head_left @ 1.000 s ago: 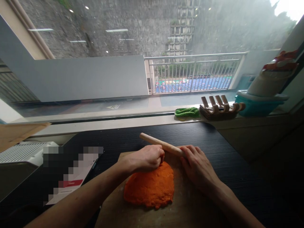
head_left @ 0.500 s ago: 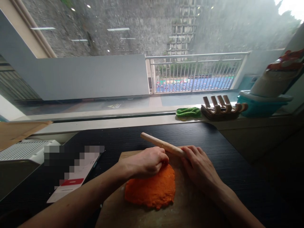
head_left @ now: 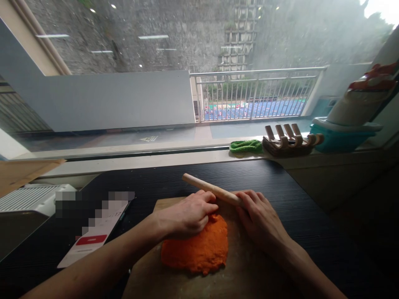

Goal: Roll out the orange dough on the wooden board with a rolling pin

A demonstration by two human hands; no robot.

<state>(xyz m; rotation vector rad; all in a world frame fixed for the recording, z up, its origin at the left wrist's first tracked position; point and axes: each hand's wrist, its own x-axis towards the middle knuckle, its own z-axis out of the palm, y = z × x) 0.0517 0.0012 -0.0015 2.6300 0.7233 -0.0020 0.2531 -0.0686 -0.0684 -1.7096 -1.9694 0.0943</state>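
Observation:
A flattened sheet of orange dough with a ragged near edge lies on a wooden board. My left hand is over its far left part, fingers bent, with thumb and forefinger apart. The far edge of the dough beside these fingers looks lumpy, and the hand hides part of it. My right hand is closed around the right end of a wooden rolling pin. The pin lies slantwise beyond the dough, its free end pointing to the far left, close to my left fingertips.
A phone with a partly blurred screen is left of the board on the black table. Along the windowsill are a green cloth, a basket with wooden handles and a teal container. A white ribbed unit stands left.
My left fingers have loosened from a pinch at the dough's far edge and straightened somewhat. My right hand keeps its grip on the rolling pin, and the whole view has shifted slightly.

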